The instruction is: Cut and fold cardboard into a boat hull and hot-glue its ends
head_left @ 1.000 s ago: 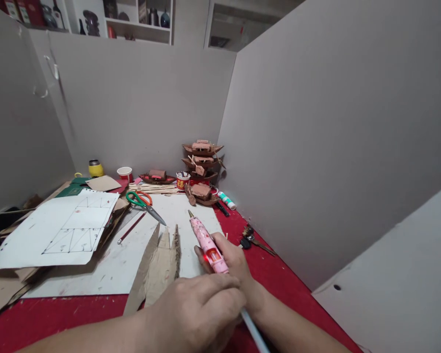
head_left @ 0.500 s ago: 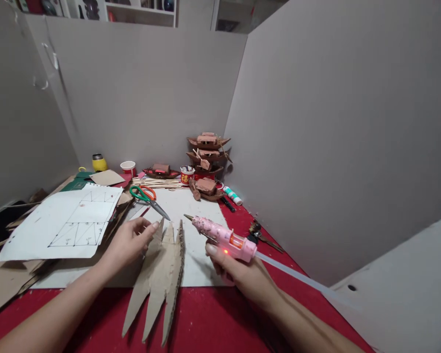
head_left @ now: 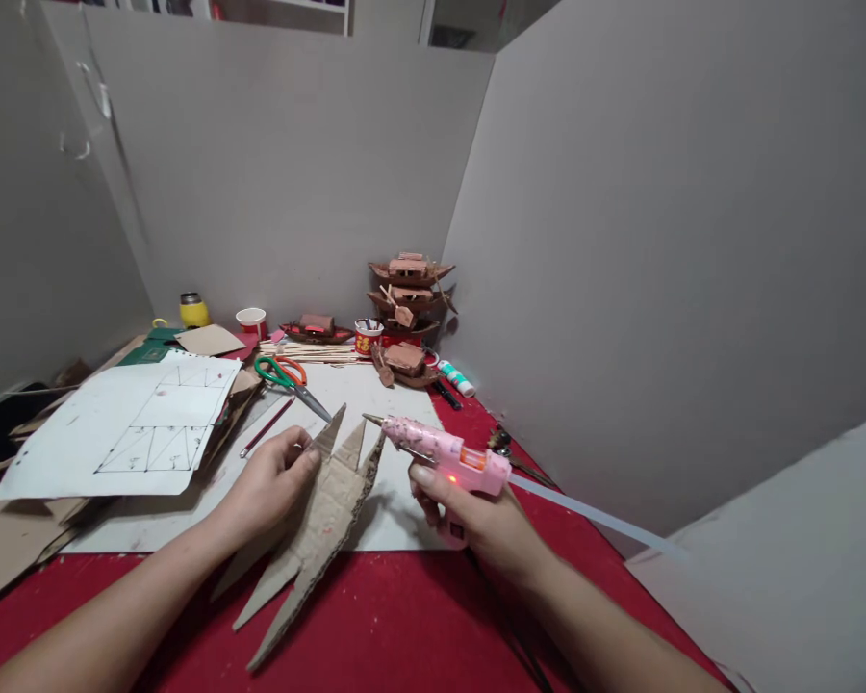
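My left hand (head_left: 278,481) pinches a cardboard piece (head_left: 332,510) along its upper left side. Pointed tips stick out at the top and long tapering strips at the bottom; the piece leans to the right at its top. My right hand (head_left: 469,515) is wrapped round a pink hot glue gun (head_left: 440,448) with a red light lit and a clear glue stick (head_left: 592,515) out of its back. Its metal nozzle points left, close to the upper tips of the cardboard; whether it touches them I cannot tell.
Scissors (head_left: 295,385) and a pencil (head_left: 266,428) lie on the white sheet (head_left: 411,520). A drawn plan (head_left: 130,433) rests on stacked cardboard at left. Behind stand stacked model boats (head_left: 410,298), wooden sticks (head_left: 310,353) and a paper cup (head_left: 251,321). A grey partition (head_left: 656,241) borders the right.
My left hand has turned the cardboard piece, its top swinging right and its lower strips left. The glue gun has shifted slightly right, and its nozzle is nearer the tips. The pencil shows more fully.
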